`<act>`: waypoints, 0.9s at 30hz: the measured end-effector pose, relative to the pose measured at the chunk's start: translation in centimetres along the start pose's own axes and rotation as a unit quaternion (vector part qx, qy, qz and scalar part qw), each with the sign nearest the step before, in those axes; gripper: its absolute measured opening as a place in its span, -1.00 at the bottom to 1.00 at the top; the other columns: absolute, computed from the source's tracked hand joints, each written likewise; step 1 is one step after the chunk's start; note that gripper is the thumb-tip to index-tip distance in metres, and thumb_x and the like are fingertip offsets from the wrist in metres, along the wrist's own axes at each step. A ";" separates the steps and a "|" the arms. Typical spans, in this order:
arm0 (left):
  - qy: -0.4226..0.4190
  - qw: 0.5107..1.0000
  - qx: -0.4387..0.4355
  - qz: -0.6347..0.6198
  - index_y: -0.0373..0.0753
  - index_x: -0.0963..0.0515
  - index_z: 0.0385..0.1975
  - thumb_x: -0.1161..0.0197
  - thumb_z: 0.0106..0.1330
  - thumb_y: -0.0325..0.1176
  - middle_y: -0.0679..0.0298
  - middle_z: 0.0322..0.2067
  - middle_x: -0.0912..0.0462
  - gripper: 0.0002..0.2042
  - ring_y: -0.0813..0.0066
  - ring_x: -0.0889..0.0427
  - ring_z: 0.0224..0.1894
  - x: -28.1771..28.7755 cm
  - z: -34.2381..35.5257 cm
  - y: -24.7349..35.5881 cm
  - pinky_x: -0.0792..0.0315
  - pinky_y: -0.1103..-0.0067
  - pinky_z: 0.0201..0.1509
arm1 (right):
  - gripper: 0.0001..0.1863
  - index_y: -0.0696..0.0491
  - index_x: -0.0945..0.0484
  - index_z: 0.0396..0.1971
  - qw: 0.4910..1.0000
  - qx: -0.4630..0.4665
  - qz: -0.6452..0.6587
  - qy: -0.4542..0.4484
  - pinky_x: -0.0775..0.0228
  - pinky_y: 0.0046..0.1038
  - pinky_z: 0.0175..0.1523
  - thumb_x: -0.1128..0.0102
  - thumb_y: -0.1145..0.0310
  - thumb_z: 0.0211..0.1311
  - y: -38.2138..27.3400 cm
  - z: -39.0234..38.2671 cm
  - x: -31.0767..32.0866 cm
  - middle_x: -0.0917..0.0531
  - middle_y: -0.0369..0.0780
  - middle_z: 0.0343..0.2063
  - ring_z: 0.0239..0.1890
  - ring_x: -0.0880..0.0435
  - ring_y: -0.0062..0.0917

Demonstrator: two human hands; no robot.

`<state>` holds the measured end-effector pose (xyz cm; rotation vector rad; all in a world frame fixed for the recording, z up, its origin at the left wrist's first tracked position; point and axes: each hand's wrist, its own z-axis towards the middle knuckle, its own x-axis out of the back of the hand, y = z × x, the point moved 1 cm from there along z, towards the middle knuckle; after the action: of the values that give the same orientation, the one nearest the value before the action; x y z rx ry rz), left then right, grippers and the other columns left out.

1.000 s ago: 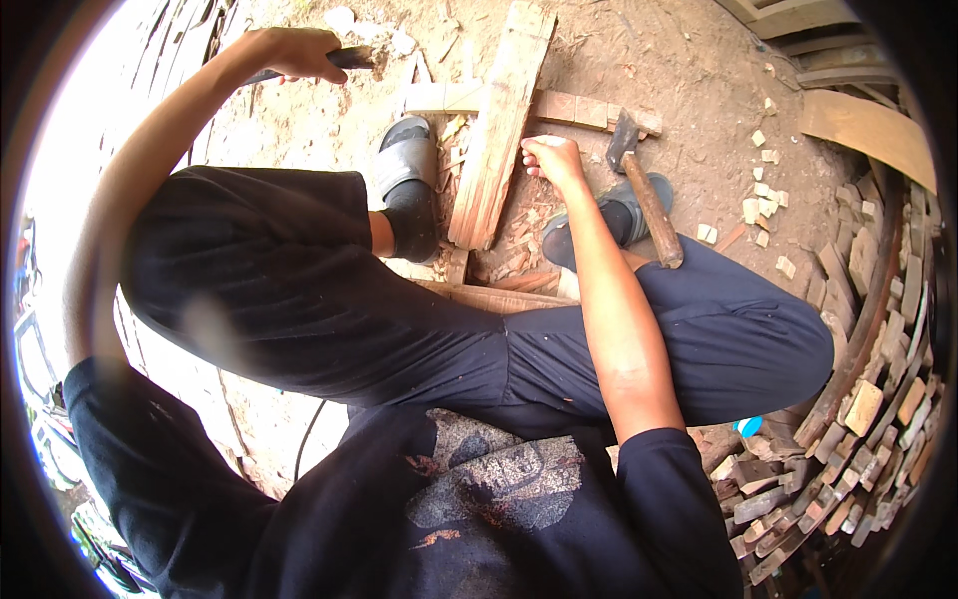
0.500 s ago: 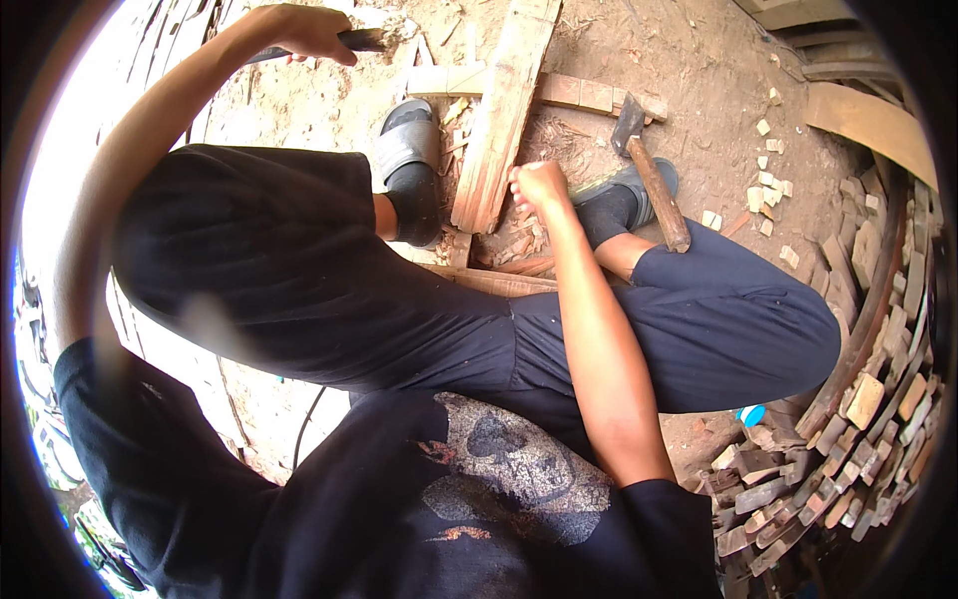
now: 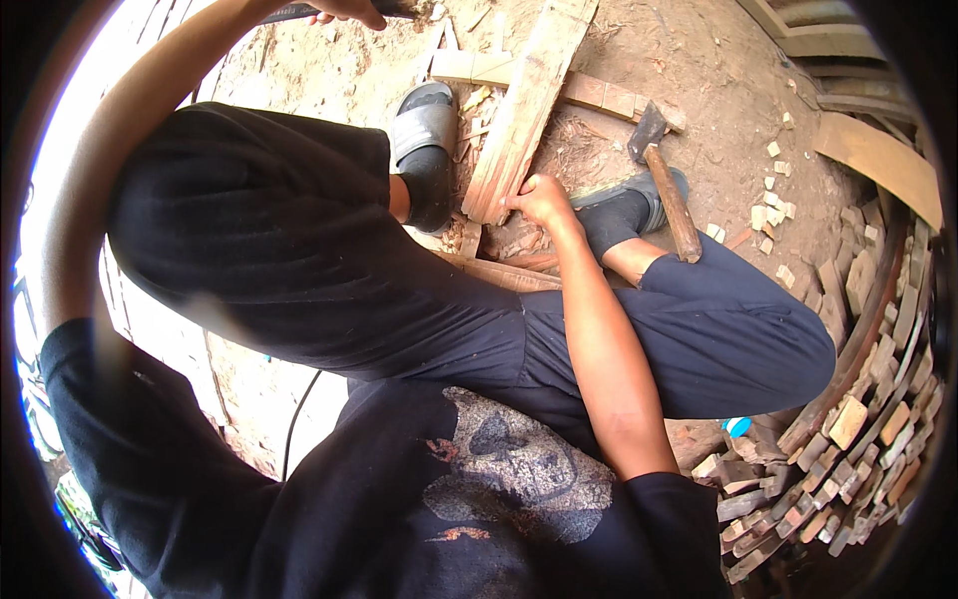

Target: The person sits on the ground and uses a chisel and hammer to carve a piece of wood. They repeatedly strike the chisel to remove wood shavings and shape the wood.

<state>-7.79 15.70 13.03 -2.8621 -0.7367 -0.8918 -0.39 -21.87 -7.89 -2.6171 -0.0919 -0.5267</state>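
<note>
A long wooden plank (image 3: 529, 110) slants away between my feet, resting across a thinner wood strip (image 3: 609, 97). My right hand (image 3: 547, 203) is closed at the right edge of its near end, fingertips pinching the wood. At the far left, cut by the top edge of the view, my left hand (image 3: 349, 8) is closed round a dark, long tool (image 3: 291, 12); its kind cannot be made out. A hammer (image 3: 671, 195) with a wooden handle and dark metal head leans against my right foot and lower leg, untouched by either hand.
Grey sandals (image 3: 422, 130) are on my feet. Small wood blocks (image 3: 766, 215) lie scattered on the dirt floor (image 3: 689, 60) at the right. A large pile of wood offcuts (image 3: 848, 424) stands farther right, with a blue cap (image 3: 736, 426) near it. A black cord (image 3: 297, 419) runs at lower left.
My right hand has come onto the near end of the plank, where before it was beside it. The left hand with the dark tool now sits higher, partly out of view.
</note>
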 end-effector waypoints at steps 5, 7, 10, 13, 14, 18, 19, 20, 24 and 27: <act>-0.011 1.000 0.000 0.020 -0.39 -0.51 -0.06 -0.14 0.26 0.05 0.07 -0.25 -0.64 -0.46 0.22 -0.55 -0.24 0.5 -0.6 1.2 -0.44 0.41 -0.14 | -0.64 0.18 -0.54 -0.53 0.995 0.051 -0.062 0.052 -0.42 -0.45 -0.30 -0.54 0.30 -0.24 -0.5 -0.7 -0.1 -0.65 -0.17 -0.52 -0.48 -0.59 -0.49; -0.002 1.000 0.006 -0.001 -0.39 -0.50 -0.04 -0.13 0.27 0.04 0.06 -0.22 -0.63 -0.46 0.21 -0.56 -0.21 0.5 -1.2 1.8 -0.44 0.42 -0.13 | -0.66 0.18 -0.54 -0.52 0.995 0.075 -0.052 0.035 -0.42 -0.45 -0.32 -0.50 0.31 -0.20 0.3 0.4 -0.5 -0.65 -0.16 -0.51 -0.47 -0.60 -0.51; -0.031 0.998 0.033 0.041 -0.39 -0.50 -0.03 -0.12 0.28 0.03 0.04 -0.18 -0.62 -0.46 0.20 -0.56 -0.16 1.0 -1.4 2.6 -0.44 0.41 -0.09 | -0.72 0.19 -0.54 -0.47 0.995 0.080 -0.051 0.004 -0.43 -0.47 -0.35 -0.40 0.32 -0.08 0.3 0.5 0.0 -0.65 -0.17 -0.50 -0.47 -0.60 -0.56; -0.010 1.000 0.014 0.022 -0.41 -0.49 -0.03 -0.12 0.28 0.03 0.04 -0.18 -0.62 -0.46 0.21 -0.56 -0.16 0.8 -1.1 2.1 -0.43 0.41 -0.07 | -0.77 0.19 -0.54 -0.43 0.998 0.044 -0.001 -0.037 -0.43 -0.50 -0.42 -0.27 0.31 0.06 0.4 0.7 0.6 -0.63 -0.20 -0.51 -0.51 -0.58 -0.60; -0.007 1.000 0.014 0.018 -0.41 -0.49 -0.03 -0.12 0.28 0.03 0.04 -0.19 -0.62 -0.46 0.21 -0.55 -0.17 0.7 -1.2 2.1 -0.42 0.41 -0.08 | -0.78 0.20 -0.53 -0.42 0.998 0.030 0.024 -0.053 -0.43 -0.51 -0.45 -0.22 0.31 0.10 -0.1 0.4 0.7 -0.63 -0.21 -0.52 -0.53 -0.57 -0.61; -0.011 0.999 0.035 0.020 -0.42 -0.49 -0.04 -0.12 0.28 0.03 0.07 -0.24 -0.62 -0.45 0.23 -0.54 -0.23 1.0 -2.0 2.6 -0.41 0.42 -0.11 | -0.66 0.18 -0.51 -0.45 0.994 -0.004 0.068 -0.086 -0.39 -0.54 -0.53 -0.21 0.15 0.17 -1.0 -0.7 1.5 -0.60 -0.25 -0.55 -0.61 -0.53 -0.62; -0.015 0.999 0.044 0.025 -0.42 -0.49 -0.04 -0.12 0.28 0.03 0.07 -0.25 -0.62 -0.45 0.24 -0.53 -0.24 1.2 -2.1 2.8 -0.41 0.42 -0.12 | -0.63 0.17 -0.51 -0.46 0.995 0.003 0.053 -0.085 -0.39 -0.54 -0.55 -0.23 0.11 0.17 -0.8 -0.6 1.2 -0.59 -0.26 -0.56 -0.62 -0.53 -0.62; -0.011 0.999 0.035 0.021 -0.42 -0.49 -0.05 -0.11 0.29 0.03 0.08 -0.26 -0.62 -0.45 0.24 -0.53 -0.25 1.4 -2.1 2.8 -0.41 0.43 -0.13 | -0.60 0.17 -0.50 -0.46 0.996 0.011 0.039 -0.081 -0.38 -0.54 -0.56 -0.24 0.06 0.17 -0.4 -0.4 1.0 -0.59 -0.26 -0.56 -0.62 -0.52 -0.62; -0.012 1.000 0.021 0.012 -0.43 -0.51 -0.07 -0.10 0.29 0.03 0.10 -0.31 -0.61 -0.46 0.27 -0.52 -0.29 0.8 -1.9 2.0 -0.41 0.44 -0.18 | -0.60 0.15 -0.49 -0.47 0.997 0.007 0.007 -0.081 -0.35 -0.55 -0.56 -0.27 0.06 0.16 1.0 0.0 0.0 -0.56 -0.27 -0.58 -0.61 -0.50 -0.64; -0.027 0.998 0.050 0.024 -0.42 -0.51 -0.08 -0.10 0.30 0.02 0.12 -0.32 -0.61 -0.47 0.29 -0.52 -0.30 1.4 -2.5 3.3 -0.41 0.45 -0.19 | -0.64 0.15 -0.49 -0.47 0.991 0.117 0.004 -0.059 -0.34 -0.56 -0.55 -0.30 0.12 0.13 1.9 0.6 -0.1 -0.55 -0.28 -0.58 -0.57 -0.51 -0.64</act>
<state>-6.57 12.93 16.14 -2.8131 -0.6931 -0.7516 0.00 -23.24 -9.26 -2.4150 -0.1696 -0.3347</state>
